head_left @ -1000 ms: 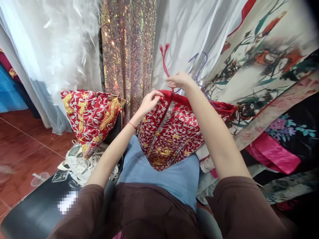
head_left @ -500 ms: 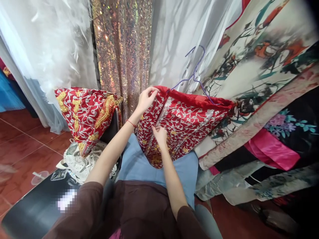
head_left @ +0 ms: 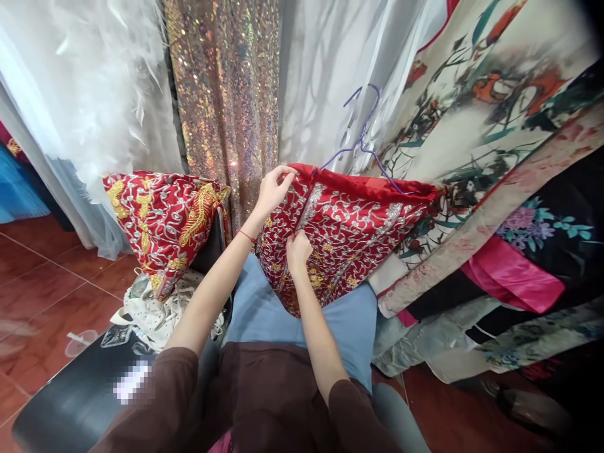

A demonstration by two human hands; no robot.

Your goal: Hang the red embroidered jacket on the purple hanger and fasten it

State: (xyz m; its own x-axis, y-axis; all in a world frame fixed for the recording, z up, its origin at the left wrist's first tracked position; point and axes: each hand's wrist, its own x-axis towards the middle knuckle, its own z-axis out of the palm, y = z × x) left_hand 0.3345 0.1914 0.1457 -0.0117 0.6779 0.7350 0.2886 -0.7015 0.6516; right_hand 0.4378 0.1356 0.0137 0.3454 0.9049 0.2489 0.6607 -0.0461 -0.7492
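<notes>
A red skirt (head_left: 349,220) with silver and gold embroidery hangs from a purple hanger (head_left: 361,141), its lower part resting on my lap. My left hand (head_left: 274,187) pinches the top band near its left corner, thumb and fingers together. Lower down, against the embroidered front, my right hand (head_left: 298,249) is curled with the fingertips pressed to the cloth beside a silver seam. What lies under those fingertips is partly hidden by the hand.
A matching red embroidered piece (head_left: 163,217) drapes over a chair back at left. White dotted cloth (head_left: 155,314) and small items lie on the black seat (head_left: 70,402). Sequinned fabric (head_left: 226,82), white feathers (head_left: 104,69) and a floral garment (head_left: 491,88) hang around.
My right hand has shifted slightly up and left on the skirt, and its fingers have curled in more. The left hand keeps its hold. The view has moved a little.
</notes>
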